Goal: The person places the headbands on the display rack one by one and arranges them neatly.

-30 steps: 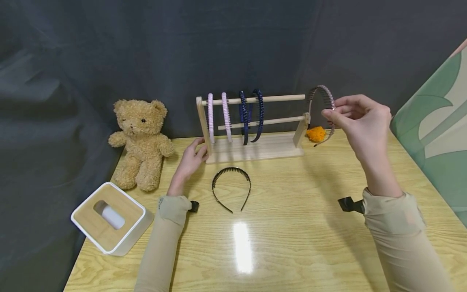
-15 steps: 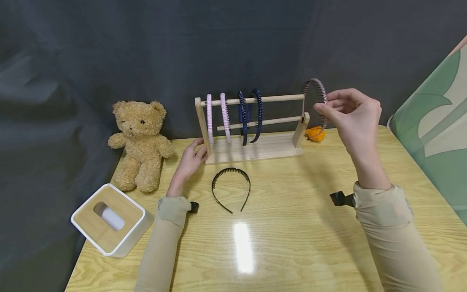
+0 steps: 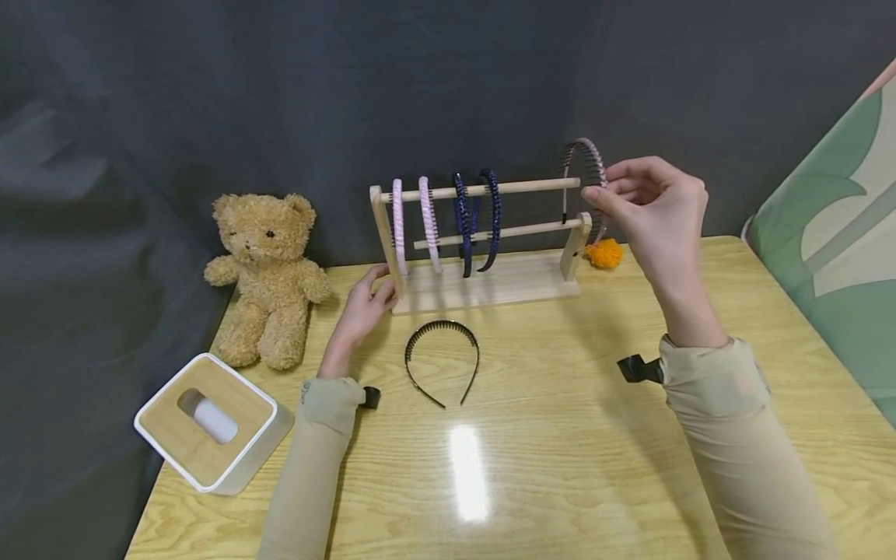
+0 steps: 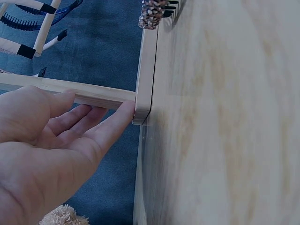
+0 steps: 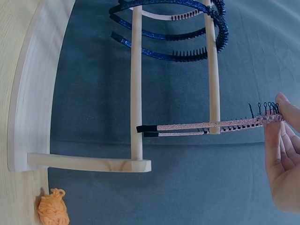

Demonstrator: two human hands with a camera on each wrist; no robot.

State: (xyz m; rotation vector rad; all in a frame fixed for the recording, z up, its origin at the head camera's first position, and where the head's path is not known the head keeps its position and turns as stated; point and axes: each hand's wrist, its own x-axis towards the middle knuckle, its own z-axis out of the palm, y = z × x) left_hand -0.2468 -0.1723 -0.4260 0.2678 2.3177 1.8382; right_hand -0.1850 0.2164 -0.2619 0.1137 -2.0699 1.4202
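Note:
My right hand (image 3: 661, 210) pinches a dusky pink beaded headband (image 3: 591, 159) between thumb and fingers. The band arches over the right end of the upper rod of the wooden headband stand (image 3: 518, 289); in the right wrist view its tips (image 5: 149, 129) reach the lower rod. My left hand (image 3: 364, 303) holds the foot of the stand's left post (image 4: 101, 93), thumb on one side, fingers partly hidden behind it. On the rods hang two light pink headbands (image 3: 428, 225) and several navy ones (image 3: 493, 222). A black toothed headband (image 3: 442, 324) lies on the table before the stand.
At the left sits a teddy bear (image 3: 266, 292), and in front of it stands a white tissue box (image 3: 260, 455) with a wooden lid. An orange yarn-like bundle (image 3: 604, 253) lies just right of the stand. A dark cloth (image 3: 448, 85) hangs behind the table (image 3: 560, 435).
My right hand has moved left and slightly up with the beaded headband, from beside the stand to over the upper rod's end. The left hand keeps its place on the post.

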